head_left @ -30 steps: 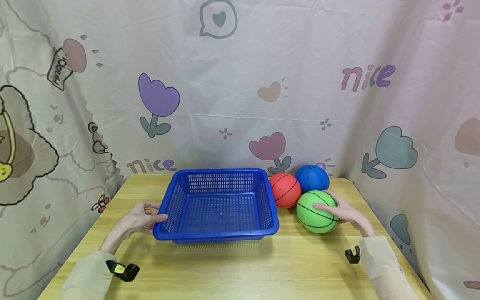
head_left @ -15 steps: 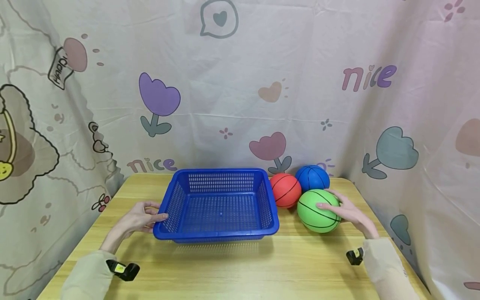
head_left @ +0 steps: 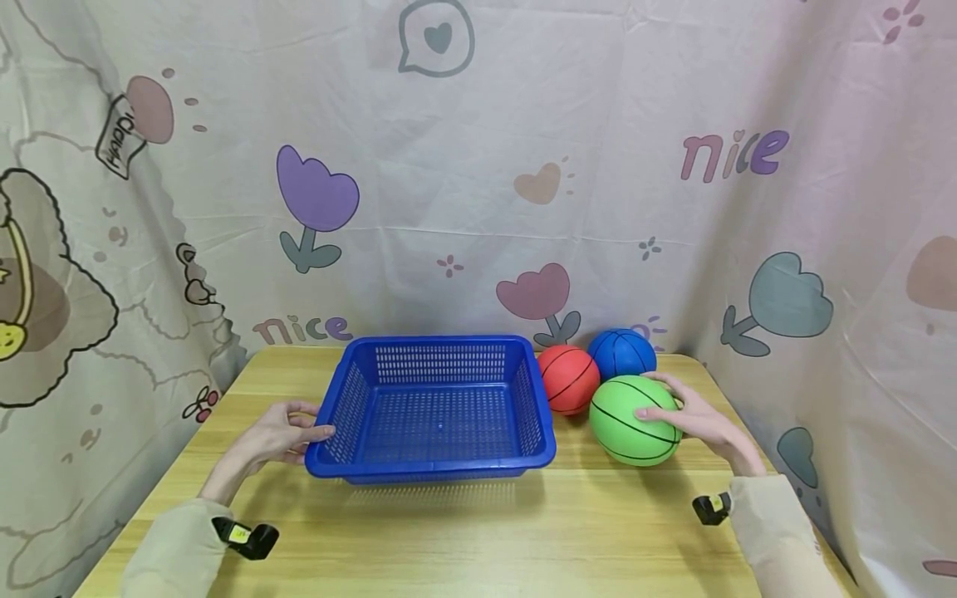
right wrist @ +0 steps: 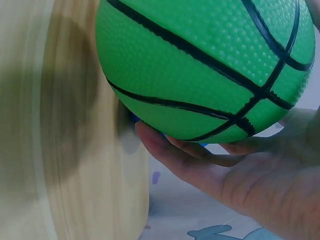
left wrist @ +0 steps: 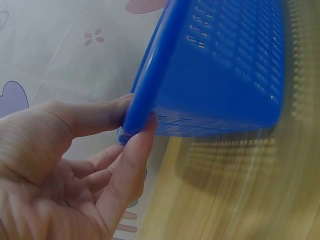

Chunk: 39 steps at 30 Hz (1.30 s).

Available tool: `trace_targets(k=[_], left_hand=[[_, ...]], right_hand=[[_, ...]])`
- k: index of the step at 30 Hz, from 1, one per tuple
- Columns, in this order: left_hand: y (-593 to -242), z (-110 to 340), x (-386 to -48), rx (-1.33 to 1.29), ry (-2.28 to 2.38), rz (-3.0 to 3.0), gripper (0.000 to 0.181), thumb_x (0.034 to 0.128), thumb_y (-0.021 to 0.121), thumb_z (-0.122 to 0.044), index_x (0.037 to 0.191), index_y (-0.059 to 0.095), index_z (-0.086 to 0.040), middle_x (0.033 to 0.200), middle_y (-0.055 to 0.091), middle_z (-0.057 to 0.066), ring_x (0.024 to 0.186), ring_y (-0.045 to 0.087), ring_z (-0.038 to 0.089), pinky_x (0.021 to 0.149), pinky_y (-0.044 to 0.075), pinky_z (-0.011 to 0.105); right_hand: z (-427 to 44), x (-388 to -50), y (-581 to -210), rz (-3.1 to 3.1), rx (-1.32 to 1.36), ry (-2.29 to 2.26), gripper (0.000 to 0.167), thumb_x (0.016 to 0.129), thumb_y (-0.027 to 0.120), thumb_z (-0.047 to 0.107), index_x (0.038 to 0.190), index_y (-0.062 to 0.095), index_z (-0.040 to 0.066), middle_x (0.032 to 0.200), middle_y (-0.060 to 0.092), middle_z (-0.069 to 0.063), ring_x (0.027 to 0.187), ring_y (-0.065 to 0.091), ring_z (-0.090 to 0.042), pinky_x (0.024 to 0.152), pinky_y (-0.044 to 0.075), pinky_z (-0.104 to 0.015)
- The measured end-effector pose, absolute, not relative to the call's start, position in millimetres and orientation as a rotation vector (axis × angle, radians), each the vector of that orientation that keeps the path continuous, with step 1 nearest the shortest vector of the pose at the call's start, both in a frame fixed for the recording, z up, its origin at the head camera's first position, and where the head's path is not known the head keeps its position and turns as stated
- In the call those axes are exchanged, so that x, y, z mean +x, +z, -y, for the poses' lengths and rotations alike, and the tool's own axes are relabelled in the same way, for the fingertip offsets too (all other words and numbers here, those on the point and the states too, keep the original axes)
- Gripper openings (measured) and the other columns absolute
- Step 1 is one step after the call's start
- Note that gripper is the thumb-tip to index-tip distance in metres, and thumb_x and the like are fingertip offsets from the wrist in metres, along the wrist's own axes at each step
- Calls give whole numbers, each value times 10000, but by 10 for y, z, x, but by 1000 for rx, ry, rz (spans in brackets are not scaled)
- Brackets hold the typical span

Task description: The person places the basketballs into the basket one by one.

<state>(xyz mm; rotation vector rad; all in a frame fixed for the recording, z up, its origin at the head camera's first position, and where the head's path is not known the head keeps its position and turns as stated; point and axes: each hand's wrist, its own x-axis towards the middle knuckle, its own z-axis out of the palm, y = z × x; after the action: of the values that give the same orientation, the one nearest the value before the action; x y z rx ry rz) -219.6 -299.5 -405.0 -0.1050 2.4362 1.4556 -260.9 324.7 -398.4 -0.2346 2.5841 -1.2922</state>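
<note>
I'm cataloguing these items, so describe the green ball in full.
The green ball is round and bright green, with black lines in a basketball pattern over a pebbled surface that looks like rubber or plastic. The right hand grips it from its right side. It is right of the blue basket, nearer the camera than the red ball and blue ball. Whether it touches them or the table is unclear.

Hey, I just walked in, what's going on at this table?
At a pale wood-grain table, a person's left hand pinches a blue rectangular plastic basket by its rim. Their right hand grips a round green ball with black lines, right of the basket. A round red ball and round blue ball, also black-lined, sit beyond it. All three balls are outside the basket.
</note>
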Motion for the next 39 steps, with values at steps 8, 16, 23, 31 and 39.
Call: trace_targets(k=[8,16,23,31,39], left_hand=[[-4058,3006,-2213,-105,1449,-2436,688,941,707,-208,1399,336,147,1048,701,138,731,697,151,626,619,313],[-4058,3009,-2220,-112,1449,-2431,685,942,707,-204,1398,332,145,1034,699,129,727,696,147,618,614,307],[-4056,3008,-2222,-116,1453,-2426,682,944,706,-205,1398,333,141,1000,693,106,712,687,142,613,612,302],[-4070,3014,-2229,-119,1457,-2424,672,945,705,-198,1394,338,140,972,688,86,697,670,139,599,607,299],[-4070,3002,-2215,-133,1464,-2418,674,943,706,-189,1395,332,143,979,685,92,694,666,136,598,607,296]], right_hand=[[-3208,-2594,-3908,-2504,-307,-1397,794,938,677,268,1572,215,151,1534,257,-305,1185,551,-420,828,578,-437],[-3116,-2577,-3805,-2535,-371,-1411,801,924,698,261,1565,233,140,1537,257,-312,1232,512,-482,855,574,-472],[-2987,-2579,-3724,-2571,-387,-1451,787,912,716,256,1551,267,158,1530,274,-273,1221,526,-461,864,568,-459],[-2719,-2549,-3594,-2663,-427,-1483,771,895,737,253,1536,317,164,1539,296,-247,1237,495,-487,891,545,-487],[-2443,-2549,-3529,-2705,-392,-1520,768,869,774,279,1511,362,196,1419,381,-260,1207,483,-404,878,535,-455]])
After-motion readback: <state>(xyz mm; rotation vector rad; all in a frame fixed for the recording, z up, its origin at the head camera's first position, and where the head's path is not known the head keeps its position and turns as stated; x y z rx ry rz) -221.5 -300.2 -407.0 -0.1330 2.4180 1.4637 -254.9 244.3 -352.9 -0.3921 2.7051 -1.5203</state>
